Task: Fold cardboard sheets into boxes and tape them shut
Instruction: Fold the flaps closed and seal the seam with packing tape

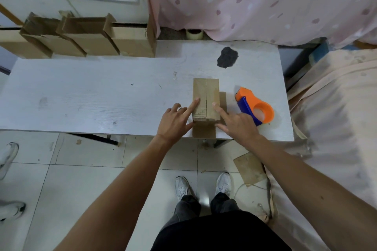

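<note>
View from the head camera, looking down on a white worktop (81,91). A small cardboard box (206,96) stands near the worktop's near edge, towards its right end. Its two top flaps are folded down and meet along a seam running away from the person. One loose flap (223,100) projects from the box's right side. Another (204,132) lies flat at its near end, reaching the worktop's near edge.

The left hand (173,123) rests beside the box on its left. Its fingers (194,104) are spread and relaxed, with the forefinger straight and pressing on the left top flap; the thumb lies against the box's near left corner. The right hand (239,125) mirrors it: the straight forefinger presses on the right top flap and the thumb points towards the near right corner. How its other fingers lie cannot be told. Neither hand grips anything.

An orange and blue tape dispenser (255,108) lies on the worktop just to the right of the box, touching the back of the right hand or just behind it.

Along the far edge, at the left, a row of open cardboard boxes (87,40) stands against the wall. A roll of tape (194,34) sits beyond the far edge, and a dark patch (227,57) marks the surface near it. A pink spotted cloth (265,2) hangs behind, and a peach sheet (336,112) lies to the right. On the tiled floor lie a cardboard scrap (250,168) and the person's white shoes (223,184).
</note>
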